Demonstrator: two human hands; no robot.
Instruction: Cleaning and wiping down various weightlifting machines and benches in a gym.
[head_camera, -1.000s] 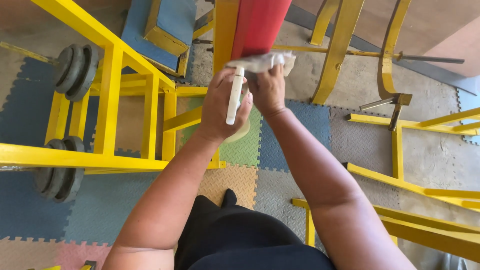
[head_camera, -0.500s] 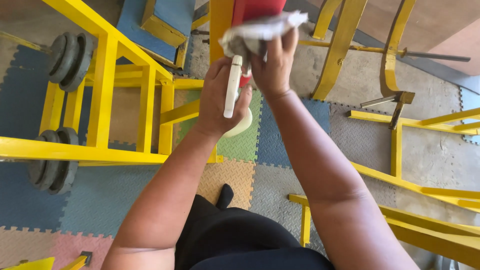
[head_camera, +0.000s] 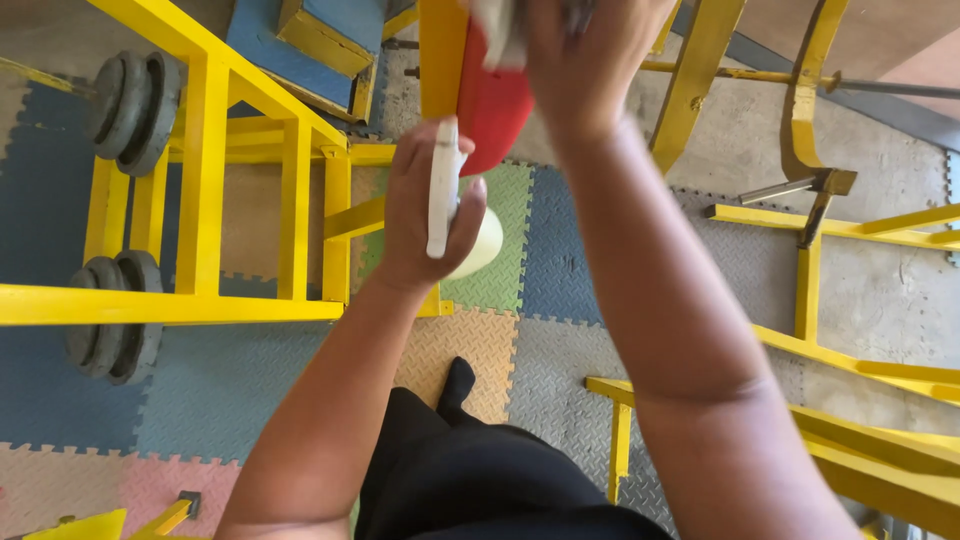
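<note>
My left hand grips a white spray bottle by its handle, its pale round body showing below the fingers. My right hand is raised near the top edge of the view, pressing a white cloth against a red padded bench surface. The cloth is mostly cut off by the frame edge and hidden under the hand. The red pad sits on a yellow upright.
A yellow metal rack with grey weight plates stands on the left. More yellow frames and a barbell bar lie on the right. Coloured foam floor tiles cover the ground. My black-clothed leg is below.
My right hand has moved the cloth upward along the red pad, towards the top edge. My left hand with the bottle has stayed close below it.
</note>
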